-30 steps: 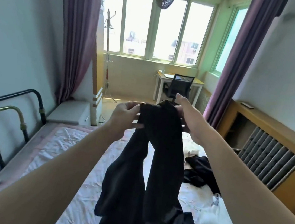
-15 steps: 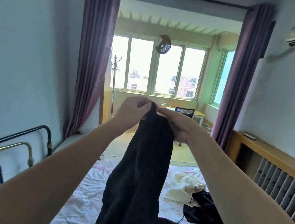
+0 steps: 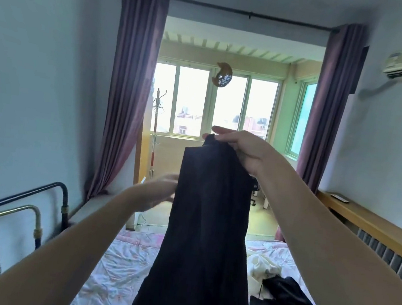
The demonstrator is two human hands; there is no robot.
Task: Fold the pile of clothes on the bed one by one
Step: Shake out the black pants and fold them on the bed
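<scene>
A long black garment (image 3: 207, 228) hangs straight down in front of me over the bed (image 3: 115, 278). My right hand (image 3: 241, 148) pinches its top edge, held high at window level. My left hand (image 3: 159, 194) is lower and to the left, blurred, fingers spread, at the garment's left edge and holding nothing that I can see. On the bed to the right lie a cream garment (image 3: 263, 266) and a crumpled black one (image 3: 285, 303). The garment's lower end runs out of the frame.
A metal bed frame (image 3: 15, 209) stands at the left against the wall. A wooden radiator cover (image 3: 372, 224) lines the right wall. Purple curtains (image 3: 129, 94) frame a bright balcony with a coat stand (image 3: 156, 132) and windows.
Both hands held the garment's top half a second ago. My left hand has let go and dropped down to the left, while my right hand raised the garment higher. The view tilted upward.
</scene>
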